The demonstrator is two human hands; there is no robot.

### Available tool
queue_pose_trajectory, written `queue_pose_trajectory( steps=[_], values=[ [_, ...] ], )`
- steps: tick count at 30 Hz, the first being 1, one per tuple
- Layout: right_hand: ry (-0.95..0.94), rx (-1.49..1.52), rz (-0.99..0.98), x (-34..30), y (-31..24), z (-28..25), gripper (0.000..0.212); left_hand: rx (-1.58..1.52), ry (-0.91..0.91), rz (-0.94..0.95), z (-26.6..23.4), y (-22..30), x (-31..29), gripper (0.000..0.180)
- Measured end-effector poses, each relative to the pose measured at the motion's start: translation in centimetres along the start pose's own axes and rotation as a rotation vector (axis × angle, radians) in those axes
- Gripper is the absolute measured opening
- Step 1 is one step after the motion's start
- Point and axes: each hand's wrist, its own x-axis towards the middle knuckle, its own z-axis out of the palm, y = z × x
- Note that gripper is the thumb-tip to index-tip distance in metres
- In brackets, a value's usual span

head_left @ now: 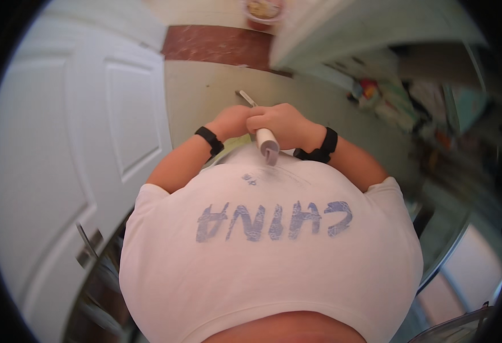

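In front of my chest I hold a slim white paper-like roll [267, 140] with both hands. Its near end is a round tube with a loose strip curling out, and a thin pale stick with a dark tip shows beyond my fingers at its far end. My right hand [285, 124] is wrapped around the roll just above the tube end. Pressed against it, my left hand [231, 122] is closed at the roll's left side; its fingertips are hidden. Each wrist wears a black band. Something yellow-green [236, 142] shows below my left hand.
A white panelled door [131, 114] with a metal handle [88, 243] stands along my left. Ahead, a red-brown strip [216, 47] crosses the pale floor, with a tub [262, 12] beyond. To the right, a blurred pile of cloth-like things [385, 103] lies beside a white panel [319, 34].
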Motion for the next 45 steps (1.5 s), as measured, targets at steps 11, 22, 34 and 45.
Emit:
queue_pose_trajectory(
  steps=[11, 22, 34, 45],
  values=[
    [0.422, -0.192, 0.660, -17.0, 1.5, 4.6, 0.015, 0.187, -0.379, 0.380, 1.6, 13.0, 6.3, 0.046],
    [0.951, -0.074, 0.952, -34.9, 13.7, 8.9, 0.022, 0.352, -0.379, 0.314, 3.5, 15.0, 9.5, 0.029],
    [0.680, -0.128, 0.738, -34.0, 20.4, 9.5, 0.021, 0.375, -0.391, 0.196, 5.3, 16.3, 10.4, 0.029],
    [0.609, -0.028, 0.412, -21.9, 10.7, 11.2, 0.014, 0.321, -0.414, 0.279, 2.5, 14.9, 8.2, 0.047]
  ],
)
